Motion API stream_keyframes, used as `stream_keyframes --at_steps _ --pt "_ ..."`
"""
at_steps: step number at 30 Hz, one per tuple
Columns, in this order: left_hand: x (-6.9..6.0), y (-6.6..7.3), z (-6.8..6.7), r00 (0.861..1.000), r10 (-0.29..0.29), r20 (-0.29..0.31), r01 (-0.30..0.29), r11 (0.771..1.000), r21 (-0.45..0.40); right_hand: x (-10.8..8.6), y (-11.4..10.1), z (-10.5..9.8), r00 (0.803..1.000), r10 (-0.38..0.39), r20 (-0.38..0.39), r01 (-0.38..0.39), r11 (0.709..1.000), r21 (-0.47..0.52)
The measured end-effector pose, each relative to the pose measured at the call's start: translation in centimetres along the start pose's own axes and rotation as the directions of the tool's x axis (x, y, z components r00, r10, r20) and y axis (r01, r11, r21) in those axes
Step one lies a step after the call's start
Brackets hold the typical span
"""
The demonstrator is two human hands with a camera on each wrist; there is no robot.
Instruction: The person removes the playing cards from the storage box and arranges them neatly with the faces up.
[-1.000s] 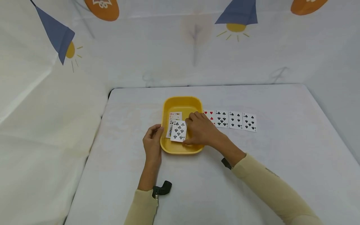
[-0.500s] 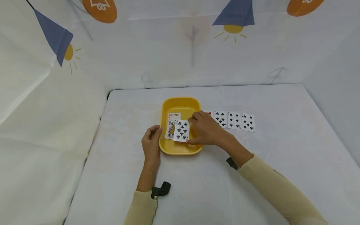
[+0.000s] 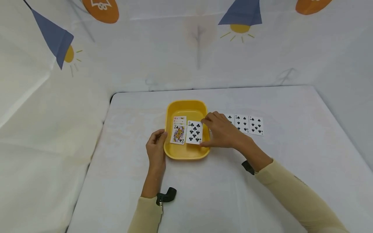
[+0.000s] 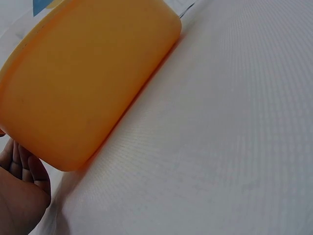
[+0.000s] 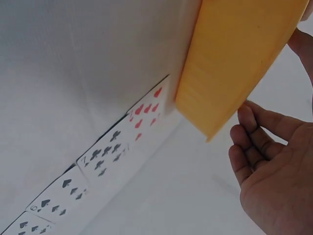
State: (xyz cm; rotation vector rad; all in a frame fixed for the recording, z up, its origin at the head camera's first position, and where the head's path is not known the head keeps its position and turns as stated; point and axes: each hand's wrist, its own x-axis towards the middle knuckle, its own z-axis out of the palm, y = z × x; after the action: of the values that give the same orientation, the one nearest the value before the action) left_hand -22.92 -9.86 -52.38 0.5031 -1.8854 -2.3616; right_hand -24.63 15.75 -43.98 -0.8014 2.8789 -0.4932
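Note:
A yellow plastic tray point(image 3: 187, 108) stands on the table. My left hand point(image 3: 156, 149) holds its left rim, and in the left wrist view that hand point(image 4: 22, 193) is at the tray's outer wall point(image 4: 83, 78). Inside the tray, my right hand point(image 3: 224, 132) holds an eight of clubs playing card point(image 3: 194, 132) by its right-hand corners, between thumb and fingers. Left of this card lies a column of overlapped cards with a face-up queen point(image 3: 178, 133) at the front. In the right wrist view the card is hidden behind the tray wall point(image 5: 239, 54).
Right of the tray lies a row of face-up cards, among them a six of spades point(image 3: 242, 123) and a seven of spades point(image 3: 256, 126). My right hand partly covers the row. The right wrist view shows a hearts card point(image 5: 145, 110) beside the tray. White cloth walls surround the white table point(image 3: 221, 194).
My right hand has slid the eight of clubs rightward, off the queen, which is now uncovered beside it. My left hand has stayed at the tray's rim.

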Motion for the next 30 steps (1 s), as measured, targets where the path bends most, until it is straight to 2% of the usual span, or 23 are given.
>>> stream_keyframes --at_steps 11,22,30 --pt "0.0 0.2 -0.3 1.000 -0.013 -0.010 0.013 1.000 0.013 -1.3 1.5 -1.0 0.999 0.045 0.005 -0.045 0.999 0.020" --pt "0.2 0.2 -0.5 1.000 -0.010 -0.016 0.010 1.000 0.016 -3.2 4.0 -2.0 0.999 0.033 -0.016 -0.033 0.999 0.030" --pt "0.3 0.0 -0.7 1.000 -0.011 -0.022 0.011 1.000 -0.009 -4.4 6.2 -2.2 0.998 0.066 -0.014 -0.065 0.997 0.033"
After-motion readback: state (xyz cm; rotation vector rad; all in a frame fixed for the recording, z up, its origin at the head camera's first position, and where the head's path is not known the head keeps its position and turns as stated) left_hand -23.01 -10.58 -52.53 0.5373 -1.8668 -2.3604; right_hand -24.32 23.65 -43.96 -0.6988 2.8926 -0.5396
